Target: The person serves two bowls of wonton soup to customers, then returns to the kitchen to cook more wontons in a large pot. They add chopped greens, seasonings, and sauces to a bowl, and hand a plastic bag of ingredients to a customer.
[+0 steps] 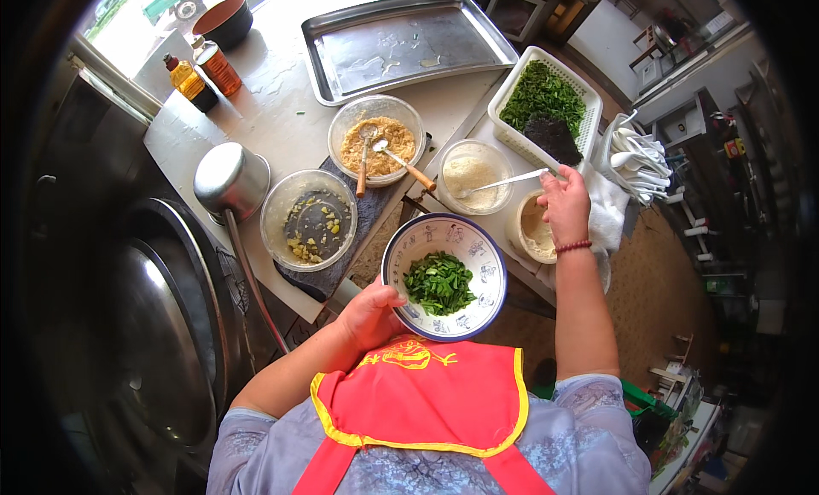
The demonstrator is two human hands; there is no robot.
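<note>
My left hand (374, 319) grips the rim of a white bowl with a blue edge and printed figures (486, 274), held in front of my red apron. Chopped green leaves (439, 282) lie in the bottom of this bowl. With my right hand (564, 204) I hold the handle end of a white spoon (505, 182). The spoon's head rests in pale yellow granules (470, 175) inside a clear plastic tub (455, 204). Below my right hand stands a round container of beige powder (536, 229), partly covered by the hand.
A white basket (502, 120) holds chopped greens and dark sheets. White spoons (640, 156) fill a container beside it. Two plastic bowls (272, 204) (333, 133) hold yellow bits and brown paste. A steel tray (409, 53), a saucepan (227, 175) and two bottles (217, 66) stand farther off. Left is a large lidded pot (160, 341).
</note>
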